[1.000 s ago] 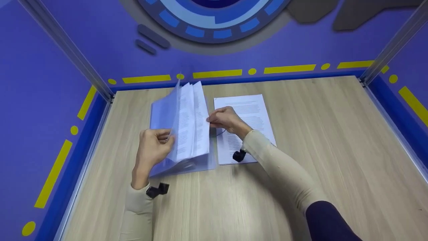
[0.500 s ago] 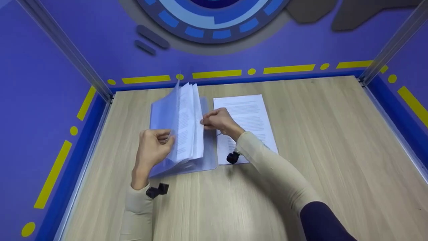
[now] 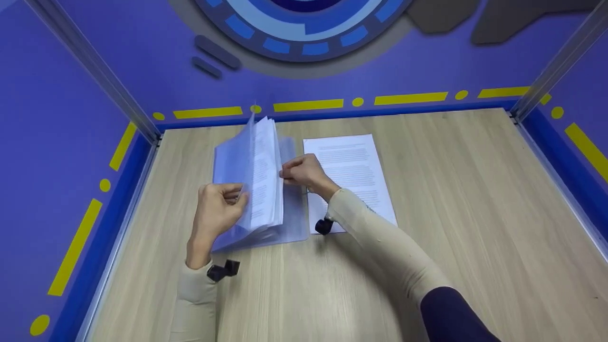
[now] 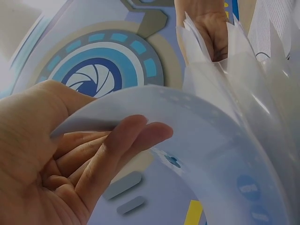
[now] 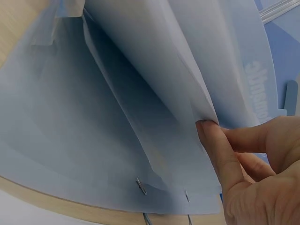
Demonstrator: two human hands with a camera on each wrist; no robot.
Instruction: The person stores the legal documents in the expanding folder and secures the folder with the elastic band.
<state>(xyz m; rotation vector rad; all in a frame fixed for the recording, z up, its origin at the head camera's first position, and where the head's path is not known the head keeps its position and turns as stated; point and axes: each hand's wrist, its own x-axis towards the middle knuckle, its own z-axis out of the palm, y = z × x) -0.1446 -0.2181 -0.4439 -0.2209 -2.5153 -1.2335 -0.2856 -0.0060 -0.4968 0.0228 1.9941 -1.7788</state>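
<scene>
A translucent plastic folder [image 3: 232,161] stands partly open on the table, left of centre. My left hand [image 3: 219,209] pinches the edge of its raised cover [image 4: 197,117], which bends in a curve in the left wrist view. Inside the folder, printed sheets [image 3: 263,185] stand upright, some apparently in clear sleeves [image 4: 258,103]. With thumb and finger, my right hand [image 3: 306,172] pinches the right edge of these pages. In the right wrist view, the fingertips [image 5: 206,126] hold a page edge above the folder's back cover [image 5: 51,140]. Thin cord ends show at that cover's edge.
A stack of printed paper [image 3: 349,156] lies flat to the right of the folder, partly under my right forearm. The wooden table [image 3: 475,199] is bounded by blue panels [image 3: 394,71] at the back and both sides.
My right hand has moved left, bringing the pages closer together and towards the raised cover. More of the back cover shows. The left hand has stayed in place.
</scene>
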